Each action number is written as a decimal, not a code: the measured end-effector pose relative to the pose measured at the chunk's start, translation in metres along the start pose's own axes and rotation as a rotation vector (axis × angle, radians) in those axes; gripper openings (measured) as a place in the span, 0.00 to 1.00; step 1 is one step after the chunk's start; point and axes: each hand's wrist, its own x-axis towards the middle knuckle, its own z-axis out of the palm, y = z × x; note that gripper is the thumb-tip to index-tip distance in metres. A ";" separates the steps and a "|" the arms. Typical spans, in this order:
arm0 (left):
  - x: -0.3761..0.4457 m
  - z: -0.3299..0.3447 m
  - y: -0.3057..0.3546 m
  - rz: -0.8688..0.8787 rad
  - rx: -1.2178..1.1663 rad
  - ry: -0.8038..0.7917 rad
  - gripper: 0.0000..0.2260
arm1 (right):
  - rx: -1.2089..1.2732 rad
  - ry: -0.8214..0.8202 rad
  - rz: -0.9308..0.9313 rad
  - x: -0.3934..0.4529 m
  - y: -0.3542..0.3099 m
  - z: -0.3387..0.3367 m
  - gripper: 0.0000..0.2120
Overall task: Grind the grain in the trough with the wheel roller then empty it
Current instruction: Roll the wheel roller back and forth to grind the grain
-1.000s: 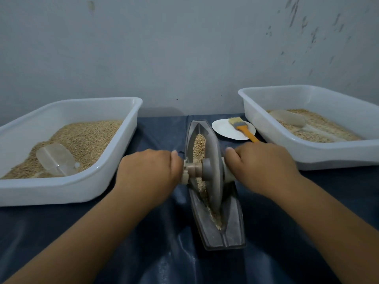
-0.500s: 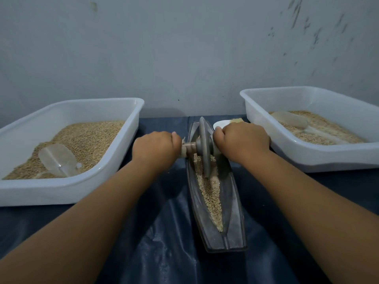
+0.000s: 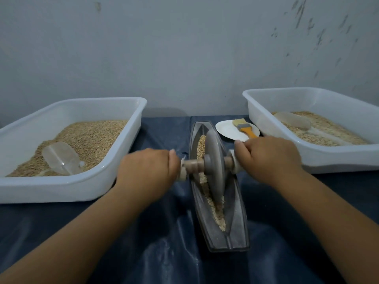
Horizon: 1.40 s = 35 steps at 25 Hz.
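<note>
A grey boat-shaped trough (image 3: 239, 228) lies lengthwise on the dark cloth in the middle, with a strip of tan grain (image 3: 220, 217) along its groove. The grey wheel roller (image 3: 214, 167) stands upright in the groove around the trough's middle. Its wooden axle sticks out on both sides. My left hand (image 3: 146, 171) grips the left axle end, and my right hand (image 3: 266, 158) grips the right axle end. Both hands hide the handle tips.
A white tub (image 3: 67, 186) of grain with a clear scoop (image 3: 61, 157) sits at the left. Another white tub (image 3: 336, 160) with grain and a scoop (image 3: 293, 119) sits at the right. A white plate (image 3: 229, 131) carrying an orange-handled brush (image 3: 244, 127) lies behind the trough. The wall is close behind.
The wheel rolled to the trough's far end half a second ago and has now come back toward me to the middle, both hands moving with it.
</note>
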 end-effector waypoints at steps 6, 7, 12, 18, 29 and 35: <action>0.056 0.002 -0.011 0.005 0.094 -0.174 0.17 | -0.085 -0.084 0.079 0.048 0.006 0.023 0.21; 0.047 -0.001 -0.010 0.029 0.088 -0.159 0.17 | -0.078 -0.111 0.064 0.038 0.006 0.019 0.21; -0.020 -0.026 -0.006 -0.038 -0.249 0.229 0.17 | 0.018 -0.042 0.007 -0.038 0.010 -0.017 0.29; 0.017 0.008 -0.008 0.093 0.118 -0.027 0.09 | -0.085 0.057 0.062 0.008 0.006 0.014 0.28; -0.012 -0.013 -0.010 0.176 -0.076 0.172 0.08 | 0.046 -0.141 0.051 -0.020 0.014 -0.010 0.27; -0.008 0.002 -0.014 0.177 -0.047 0.172 0.10 | -0.040 -0.063 0.050 -0.001 0.010 -0.002 0.27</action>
